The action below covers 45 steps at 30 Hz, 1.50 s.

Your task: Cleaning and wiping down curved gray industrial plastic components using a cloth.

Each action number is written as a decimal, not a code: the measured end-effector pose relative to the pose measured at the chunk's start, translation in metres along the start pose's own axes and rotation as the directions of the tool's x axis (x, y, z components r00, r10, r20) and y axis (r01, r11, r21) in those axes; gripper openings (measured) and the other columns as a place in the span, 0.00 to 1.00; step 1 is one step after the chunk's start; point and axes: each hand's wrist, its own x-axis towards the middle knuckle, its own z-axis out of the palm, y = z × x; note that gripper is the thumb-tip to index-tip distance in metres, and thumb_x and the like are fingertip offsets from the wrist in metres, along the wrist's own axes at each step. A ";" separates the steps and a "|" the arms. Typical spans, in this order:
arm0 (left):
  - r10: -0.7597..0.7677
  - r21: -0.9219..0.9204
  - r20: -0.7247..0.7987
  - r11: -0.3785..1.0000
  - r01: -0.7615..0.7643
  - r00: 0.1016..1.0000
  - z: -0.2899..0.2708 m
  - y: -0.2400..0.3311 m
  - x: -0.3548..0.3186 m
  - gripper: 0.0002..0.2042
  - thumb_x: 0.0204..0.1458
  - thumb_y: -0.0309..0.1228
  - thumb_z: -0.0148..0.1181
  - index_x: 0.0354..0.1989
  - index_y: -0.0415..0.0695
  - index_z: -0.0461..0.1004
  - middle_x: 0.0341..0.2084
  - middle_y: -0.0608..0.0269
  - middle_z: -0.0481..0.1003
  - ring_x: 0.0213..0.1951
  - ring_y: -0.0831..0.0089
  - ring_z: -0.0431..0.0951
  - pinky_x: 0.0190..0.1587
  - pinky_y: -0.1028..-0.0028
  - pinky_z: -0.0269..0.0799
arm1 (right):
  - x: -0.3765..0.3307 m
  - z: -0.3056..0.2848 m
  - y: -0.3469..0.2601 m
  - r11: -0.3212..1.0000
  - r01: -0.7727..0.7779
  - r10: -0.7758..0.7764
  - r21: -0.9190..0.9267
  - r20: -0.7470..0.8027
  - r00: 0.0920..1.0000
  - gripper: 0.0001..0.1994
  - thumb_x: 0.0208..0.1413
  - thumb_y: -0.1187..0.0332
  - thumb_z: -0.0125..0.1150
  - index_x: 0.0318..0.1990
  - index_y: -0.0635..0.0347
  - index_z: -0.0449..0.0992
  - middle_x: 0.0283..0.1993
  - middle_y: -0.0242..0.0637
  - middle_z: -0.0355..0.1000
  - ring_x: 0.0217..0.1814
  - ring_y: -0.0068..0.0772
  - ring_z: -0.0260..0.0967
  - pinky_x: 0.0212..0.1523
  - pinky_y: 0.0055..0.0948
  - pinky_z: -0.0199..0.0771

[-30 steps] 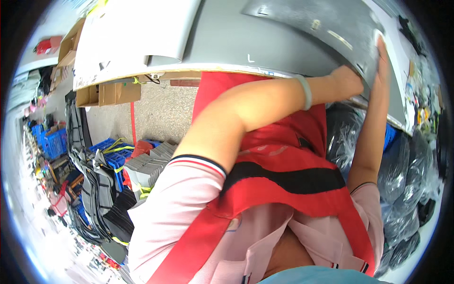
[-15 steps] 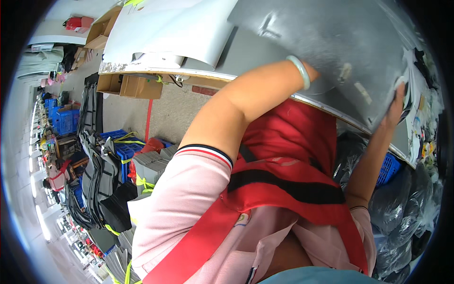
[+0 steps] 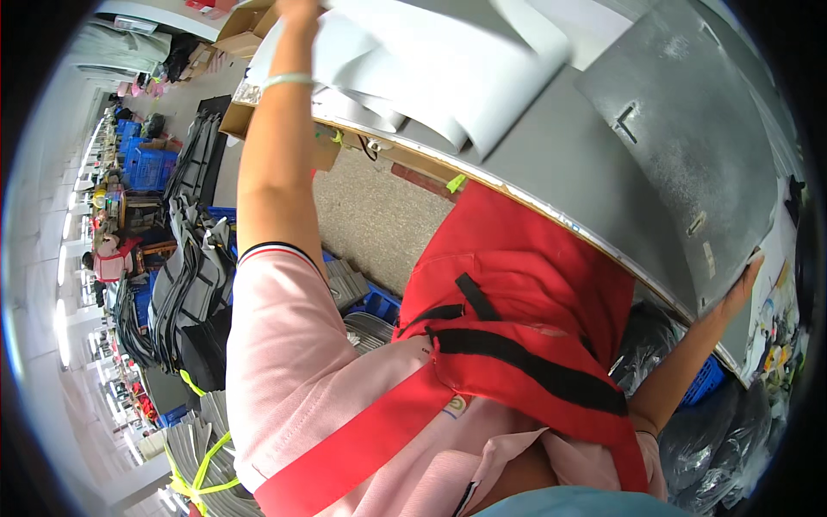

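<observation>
Two hands working opposite ends of the bench

Two things are being handled at once. The left hand (image 3: 297, 10) is reaching up at the top edge of the view, where it is meeting a white sheet (image 3: 448, 69) that is curling over itself on the far part of the bench (image 3: 534, 146); the fingers are cut off by the rim, so I cannot tell whether they are gripping the sheet or only resting on it. The right hand (image 3: 739, 289) is pressing against the lower corner of a grey metal plate (image 3: 680, 155) lying flat on the bench near its right end, fingers stretched along the edge rather than closed around it.

Judging by its loose roll, the white sheet is looking thin, soft and light, likely to sag, fold or crease if lifted from one point; taking it along an edge with both hands would be suiting it better. The plate is looking stiff, flat and fairly heavy, with a dull speckled surface and thin edges that may be sharp. It is probably sliding more readily than lifting, and a grip at two corners or under an overhanging edge seems safest.

Dark bundled parts (image 3: 185, 276) are standing on the floor to the left.
</observation>
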 end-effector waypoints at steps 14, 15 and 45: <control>-0.502 -0.214 -0.128 0.856 0.470 0.855 -0.143 -0.136 -0.075 0.18 0.47 0.25 0.74 0.45 0.39 0.75 0.32 0.57 0.78 0.29 0.63 0.80 0.22 0.64 0.80 | -0.003 0.070 0.035 0.978 -0.208 0.208 -0.010 -0.029 0.978 0.27 0.69 0.54 0.53 0.68 0.61 0.64 0.68 0.40 0.66 0.67 0.38 0.65 0.69 0.35 0.63; -0.507 -0.212 -0.093 0.851 0.480 0.857 -0.141 -0.141 -0.077 0.19 0.50 0.29 0.72 0.48 0.38 0.74 0.36 0.55 0.78 0.34 0.59 0.81 0.28 0.61 0.81 | 0.002 0.063 0.034 0.981 -0.186 0.182 -0.063 -0.054 0.982 0.27 0.69 0.54 0.53 0.68 0.61 0.64 0.68 0.39 0.66 0.68 0.37 0.64 0.69 0.34 0.62; 0.457 -0.040 0.846 0.567 -0.823 0.274 0.095 0.058 -0.400 0.11 0.51 0.28 0.68 0.43 0.40 0.81 0.38 0.56 0.79 0.43 0.55 0.78 0.47 0.63 0.75 | 0.039 0.065 0.037 0.513 -0.009 0.228 -0.858 0.127 0.965 0.10 0.60 0.62 0.64 0.36 0.58 0.76 0.29 0.25 0.66 0.28 0.19 0.59 0.30 0.25 0.58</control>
